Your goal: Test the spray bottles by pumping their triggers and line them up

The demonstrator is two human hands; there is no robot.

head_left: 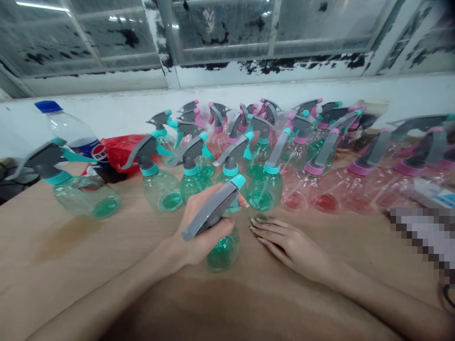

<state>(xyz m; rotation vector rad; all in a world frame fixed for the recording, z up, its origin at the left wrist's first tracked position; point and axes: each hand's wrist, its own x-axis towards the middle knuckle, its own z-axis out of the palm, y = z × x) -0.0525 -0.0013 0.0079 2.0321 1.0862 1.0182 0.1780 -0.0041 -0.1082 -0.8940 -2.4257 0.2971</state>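
Observation:
My left hand point(202, 232) is wrapped round the neck of a green spray bottle point(223, 251) with a grey trigger head and a turquoise nozzle. The bottle is near the front of the wooden table, and its collar is hidden by my fingers. To the right of it, my right hand point(284, 239) lies flat on the tabletop, fingers stretched out and holding nothing. Just beyond both hands stands a row of green spray bottles point(265, 192), which continues to the right with pink spray bottles point(327, 194).
A green spray bottle point(87, 194) stands apart at the left. Behind it are a blue-capped cola bottle point(71, 128) and a red plastic bag point(122, 151). More pink and green bottles crowd the back against the white wall point(121, 102). A blurred-out patch point(423, 237) covers something at the right.

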